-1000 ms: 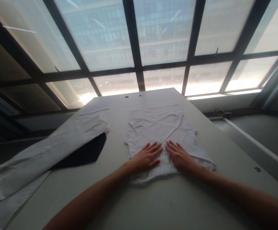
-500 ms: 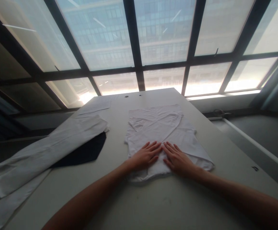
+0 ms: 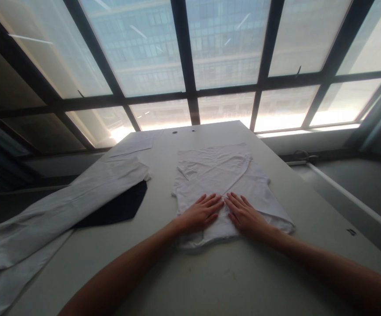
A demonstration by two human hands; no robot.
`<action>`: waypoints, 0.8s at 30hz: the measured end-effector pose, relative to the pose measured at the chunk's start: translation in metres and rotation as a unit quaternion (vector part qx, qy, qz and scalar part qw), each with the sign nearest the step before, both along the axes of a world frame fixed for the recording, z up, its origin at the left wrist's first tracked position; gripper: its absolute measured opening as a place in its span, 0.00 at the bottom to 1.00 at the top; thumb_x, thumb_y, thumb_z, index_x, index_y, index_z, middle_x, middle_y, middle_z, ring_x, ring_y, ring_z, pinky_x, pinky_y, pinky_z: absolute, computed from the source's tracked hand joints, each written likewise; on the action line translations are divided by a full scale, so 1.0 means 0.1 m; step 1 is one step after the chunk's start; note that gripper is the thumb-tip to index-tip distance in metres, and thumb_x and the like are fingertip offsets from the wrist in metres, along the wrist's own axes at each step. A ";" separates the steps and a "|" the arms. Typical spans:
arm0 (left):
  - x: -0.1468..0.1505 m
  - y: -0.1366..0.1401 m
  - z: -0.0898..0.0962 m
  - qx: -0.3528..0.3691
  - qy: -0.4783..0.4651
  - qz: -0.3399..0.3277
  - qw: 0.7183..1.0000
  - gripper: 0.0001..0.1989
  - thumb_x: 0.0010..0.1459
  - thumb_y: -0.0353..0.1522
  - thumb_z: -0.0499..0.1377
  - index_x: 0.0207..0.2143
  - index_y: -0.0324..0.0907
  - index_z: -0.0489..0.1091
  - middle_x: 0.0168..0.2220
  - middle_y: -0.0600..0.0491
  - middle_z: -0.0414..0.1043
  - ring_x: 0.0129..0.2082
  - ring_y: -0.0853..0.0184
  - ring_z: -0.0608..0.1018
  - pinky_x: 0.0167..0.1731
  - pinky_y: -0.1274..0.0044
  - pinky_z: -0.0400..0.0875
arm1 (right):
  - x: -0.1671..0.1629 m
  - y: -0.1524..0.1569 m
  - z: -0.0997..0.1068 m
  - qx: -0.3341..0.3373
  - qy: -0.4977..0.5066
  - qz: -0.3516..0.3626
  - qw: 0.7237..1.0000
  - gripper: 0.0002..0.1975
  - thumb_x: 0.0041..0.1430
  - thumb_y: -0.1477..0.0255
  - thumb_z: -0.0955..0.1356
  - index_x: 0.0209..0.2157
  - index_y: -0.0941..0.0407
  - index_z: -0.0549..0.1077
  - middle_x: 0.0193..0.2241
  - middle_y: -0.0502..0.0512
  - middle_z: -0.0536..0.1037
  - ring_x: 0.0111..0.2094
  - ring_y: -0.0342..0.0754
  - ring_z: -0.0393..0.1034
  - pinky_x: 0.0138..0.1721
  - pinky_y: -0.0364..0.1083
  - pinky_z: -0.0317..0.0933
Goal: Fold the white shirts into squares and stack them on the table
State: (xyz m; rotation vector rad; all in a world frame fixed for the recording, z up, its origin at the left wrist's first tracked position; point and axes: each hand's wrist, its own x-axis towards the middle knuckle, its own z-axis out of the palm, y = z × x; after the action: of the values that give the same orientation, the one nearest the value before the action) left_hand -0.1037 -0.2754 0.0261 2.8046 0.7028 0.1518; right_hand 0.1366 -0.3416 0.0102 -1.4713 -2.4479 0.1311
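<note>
A white garment (image 3: 216,173), which looks like a folded shirt, lies spread on the white table (image 3: 164,267) in front of me. Creases and a diagonal fold line cross its surface. My left hand (image 3: 201,214) rests flat on its near part, fingers stretched out and pointing to the right and away. Beside it my right hand (image 3: 247,216) also lies flat on the cloth, its fingers stretched toward the left hand's fingertips. A narrow gap separates the two hands. Neither hand grips the cloth.
Left on the table, long white cloth (image 3: 65,210) lies over a dark navy piece (image 3: 118,208). Behind it is a flat white sheet (image 3: 134,145). A small dark mark (image 3: 351,232) shows near the right edge. Large framed windows (image 3: 226,44) stand beyond the table.
My right hand has slid slightly to the right, widening the gap between the fingertips. The left hand stays nearly in place on the garment. The view has shifted very slightly.
</note>
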 end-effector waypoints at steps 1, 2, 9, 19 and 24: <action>0.00 0.00 0.00 0.001 -0.001 0.000 1.000 0.28 0.72 0.39 0.46 0.71 0.48 0.47 0.71 0.48 0.45 0.71 0.57 0.48 0.67 0.59 0.43 | 0.02 0.01 0.00 0.005 -0.004 -0.003 1.000 0.28 0.70 0.69 0.57 0.68 0.60 0.56 0.69 0.63 0.54 0.70 0.54 0.41 0.68 0.60 0.43; 0.00 0.00 0.01 0.002 -0.001 -0.001 1.000 0.28 0.72 0.39 0.46 0.71 0.48 0.47 0.71 0.49 0.45 0.71 0.57 0.48 0.67 0.59 0.43 | 0.04 0.02 -0.01 0.010 -0.008 -0.007 1.000 0.27 0.70 0.69 0.57 0.68 0.60 0.56 0.69 0.63 0.54 0.70 0.55 0.41 0.68 0.60 0.43; 0.00 0.00 0.00 0.005 0.000 -0.001 1.000 0.27 0.72 0.39 0.46 0.70 0.48 0.50 0.71 0.48 0.44 0.71 0.56 0.48 0.67 0.58 0.44 | 0.27 0.14 -0.05 0.068 -0.028 -0.066 0.995 0.27 0.69 0.73 0.55 0.67 0.60 0.58 0.68 0.66 0.56 0.70 0.57 0.42 0.67 0.64 0.41; 0.02 -0.03 0.06 0.013 -0.047 0.002 0.999 0.22 0.70 0.36 0.50 0.65 0.47 0.60 0.68 0.49 0.56 0.69 0.59 0.56 0.66 0.60 0.49 | 0.22 0.10 0.12 0.103 0.019 -0.052 0.993 0.23 0.68 0.73 0.57 0.62 0.62 0.64 0.65 0.68 0.62 0.69 0.56 0.48 0.67 0.61 0.45; 0.06 -0.10 0.15 0.043 -0.115 -0.046 0.991 0.18 0.70 0.34 0.50 0.59 0.48 0.68 0.62 0.51 0.67 0.65 0.63 0.65 0.65 0.64 0.55 | 0.18 0.05 0.18 0.107 0.082 -0.012 0.991 0.19 0.66 0.75 0.60 0.56 0.57 0.72 0.57 0.64 0.71 0.59 0.56 0.63 0.59 0.57 0.59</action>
State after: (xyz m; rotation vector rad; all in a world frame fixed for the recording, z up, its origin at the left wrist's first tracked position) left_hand -0.0976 -0.2854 0.0408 2.8303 0.5245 0.4908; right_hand 0.1544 -0.3362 0.0278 -1.3398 -2.2356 -0.0157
